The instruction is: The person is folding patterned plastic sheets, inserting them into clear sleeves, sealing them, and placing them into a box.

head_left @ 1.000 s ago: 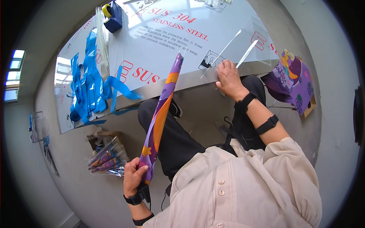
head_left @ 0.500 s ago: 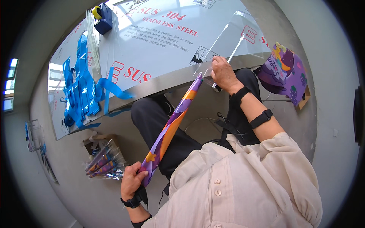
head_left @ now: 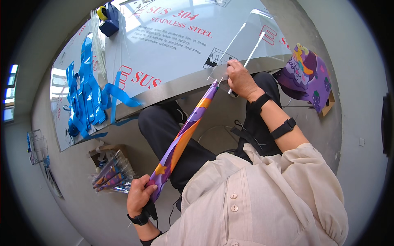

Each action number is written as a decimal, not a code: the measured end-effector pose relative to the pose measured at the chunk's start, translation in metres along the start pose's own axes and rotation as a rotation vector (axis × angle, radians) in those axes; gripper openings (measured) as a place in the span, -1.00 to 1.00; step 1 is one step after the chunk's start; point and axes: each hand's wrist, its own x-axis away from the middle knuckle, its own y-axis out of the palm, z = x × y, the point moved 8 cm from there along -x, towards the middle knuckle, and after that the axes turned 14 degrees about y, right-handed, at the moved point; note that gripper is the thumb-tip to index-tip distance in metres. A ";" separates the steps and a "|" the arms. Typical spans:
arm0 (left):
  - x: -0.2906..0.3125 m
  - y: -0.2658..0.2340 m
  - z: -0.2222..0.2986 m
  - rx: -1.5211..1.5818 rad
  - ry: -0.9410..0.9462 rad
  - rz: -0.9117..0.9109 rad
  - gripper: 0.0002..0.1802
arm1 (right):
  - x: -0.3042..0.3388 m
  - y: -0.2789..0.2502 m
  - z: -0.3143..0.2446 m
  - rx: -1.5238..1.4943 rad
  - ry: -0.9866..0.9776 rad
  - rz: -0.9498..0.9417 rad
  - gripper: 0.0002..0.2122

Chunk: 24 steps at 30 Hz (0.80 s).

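My left hand (head_left: 139, 194) is closed round the lower end of a long, slim rolled bundle (head_left: 180, 141), printed purple and orange with a star. The bundle slants up and to the right across my leg, and its narrow pale tip reaches the near end of a clear plastic sleeve (head_left: 255, 25). My right hand (head_left: 241, 80) pinches this sleeve near that end, fingers closed; the rest of it lies over the table's edge. Whether the tip is inside the sleeve or only against it, I cannot tell.
The film-covered metal table (head_left: 172, 57) carries blue strips (head_left: 88, 90), thin clear strips (head_left: 97, 49) and a tape dispenser (head_left: 110, 20). Purple printed sheets (head_left: 308, 78) hang over a box at the right. On the floor at left, a carton (head_left: 119, 148) stands by bagged printed bundles (head_left: 113, 174).
My left hand and the lower end of the bundle have shifted slightly left and up. My right hand stays nearly where it was, still on the sleeve.
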 end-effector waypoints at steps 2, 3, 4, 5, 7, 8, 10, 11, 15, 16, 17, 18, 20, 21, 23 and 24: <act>-0.002 0.002 -0.002 0.006 -0.021 0.000 -0.79 | -0.005 0.007 0.011 -0.175 0.153 -0.172 -0.76; -0.002 0.002 -0.004 0.010 -0.036 0.004 -0.79 | -0.005 0.006 0.011 -0.177 0.154 -0.177 -0.76; -0.002 0.002 -0.004 0.011 -0.034 0.001 -0.79 | -0.005 0.001 0.004 -0.127 0.088 -0.176 -0.73; -0.002 0.002 -0.005 0.031 -0.047 0.005 -0.82 | -0.004 -0.001 -0.001 -0.078 0.022 -0.174 -0.70; -0.003 0.002 -0.007 0.052 -0.057 0.007 -0.84 | -0.002 -0.002 0.002 -0.097 0.034 -0.171 -0.67; -0.004 0.002 -0.007 0.054 -0.043 0.004 -0.85 | -0.002 -0.002 0.004 -0.119 0.044 -0.167 -0.65; -0.006 0.003 -0.006 0.057 -0.029 -0.001 -0.85 | -0.002 -0.002 0.005 -0.129 0.067 -0.159 -0.65; -0.008 0.004 -0.002 0.071 -0.012 0.005 -0.82 | -0.003 -0.003 0.005 -0.141 0.090 -0.151 -0.65; -0.009 0.005 0.000 0.076 -0.006 0.017 -0.79 | -0.005 0.002 -0.001 -0.046 0.066 -0.151 -0.66; -0.009 0.005 0.000 0.075 -0.005 0.017 -0.79 | -0.005 0.004 -0.003 0.041 0.017 -0.117 -0.71; -0.009 0.004 0.000 0.074 -0.008 0.016 -0.79 | -0.005 0.004 -0.006 0.129 -0.032 -0.083 -0.74; -0.009 0.004 -0.001 0.074 -0.011 0.015 -0.79 | -0.004 0.005 -0.005 0.129 -0.032 -0.082 -0.74; -0.010 0.005 0.002 0.084 0.013 0.021 -0.79 | -0.003 0.000 -0.006 0.043 -0.015 -0.055 -0.79; -0.012 0.005 0.005 0.095 0.036 0.026 -0.79 | -0.003 0.004 -0.004 0.043 -0.016 -0.053 -0.79; -0.014 0.008 0.005 0.100 0.035 0.020 -0.79 | -0.007 0.002 0.010 -0.213 0.106 -0.018 -0.85; -0.014 0.010 0.005 0.106 0.031 0.013 -0.78 | -0.007 0.003 0.013 -0.212 0.105 -0.016 -0.85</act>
